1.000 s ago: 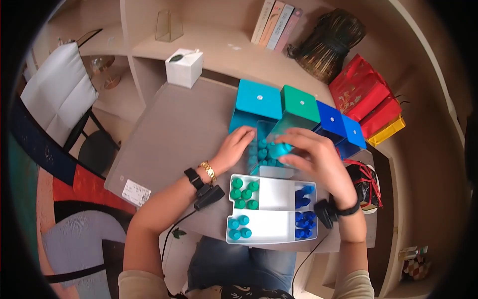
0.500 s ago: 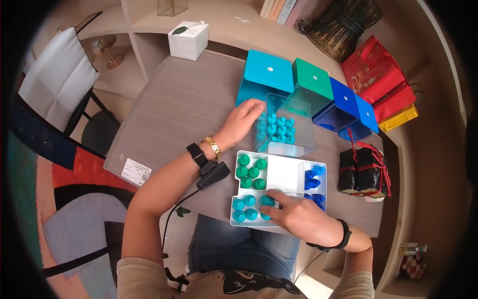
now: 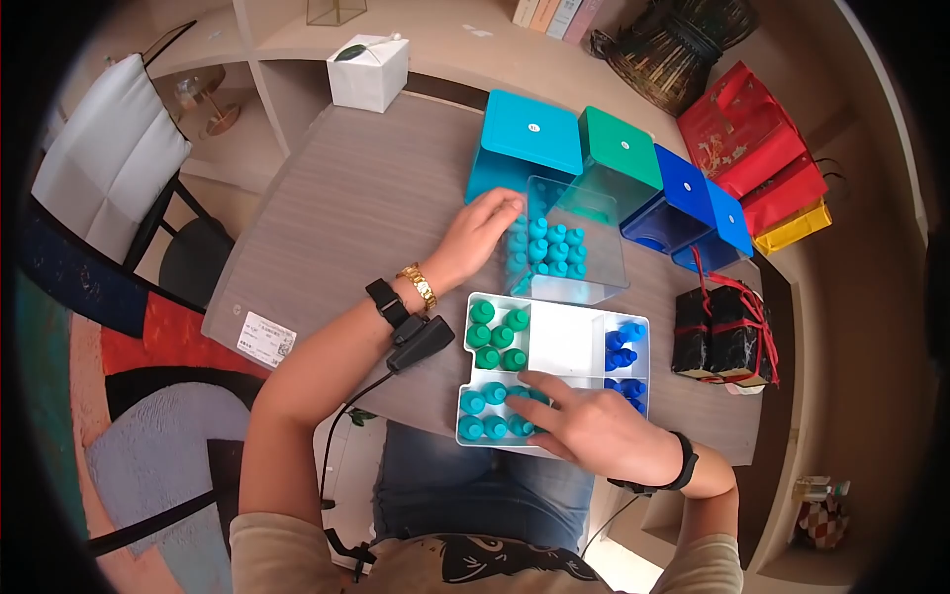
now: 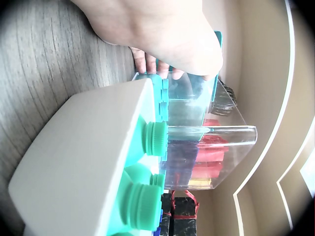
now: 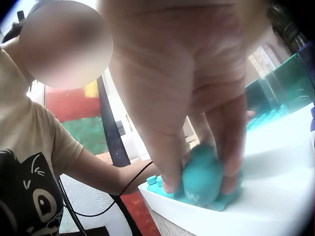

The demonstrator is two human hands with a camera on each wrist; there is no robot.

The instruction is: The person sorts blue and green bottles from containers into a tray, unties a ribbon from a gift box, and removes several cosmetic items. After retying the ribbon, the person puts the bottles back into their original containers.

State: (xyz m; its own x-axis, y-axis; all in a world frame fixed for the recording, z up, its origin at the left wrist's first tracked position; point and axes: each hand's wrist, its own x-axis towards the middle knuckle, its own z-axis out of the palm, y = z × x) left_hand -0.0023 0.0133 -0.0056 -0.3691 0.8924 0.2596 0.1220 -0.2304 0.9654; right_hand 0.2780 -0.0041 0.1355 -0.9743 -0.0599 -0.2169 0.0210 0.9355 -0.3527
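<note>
My right hand (image 3: 604,433) is over the near left compartment of a white divided tray (image 3: 564,339). Its thumb and fingers pinch a small teal bottle (image 5: 202,178), upright among several others like it. Green bottles (image 3: 498,335) fill the far left compartment, and blue bottles (image 3: 621,348) stand or lean on the right. Just beyond the tray sits a clear plastic box (image 3: 600,259) with rows of teal bottles (image 3: 557,250). My left hand (image 3: 477,241) grips its left wall near the far corner, fingers bent over the edge in the left wrist view.
Behind the clear box stand a teal bin (image 3: 532,134), a green bin (image 3: 621,148) and two blue bins (image 3: 685,186). Black boxes with red ribbon (image 3: 727,332) lie right of the tray. A white tissue box (image 3: 368,74) stands at the far left.
My right hand has come from above the clear box to the tray with a teal bottle. More teal bottles now stand in the near left compartment. The left hand stays at the clear box.
</note>
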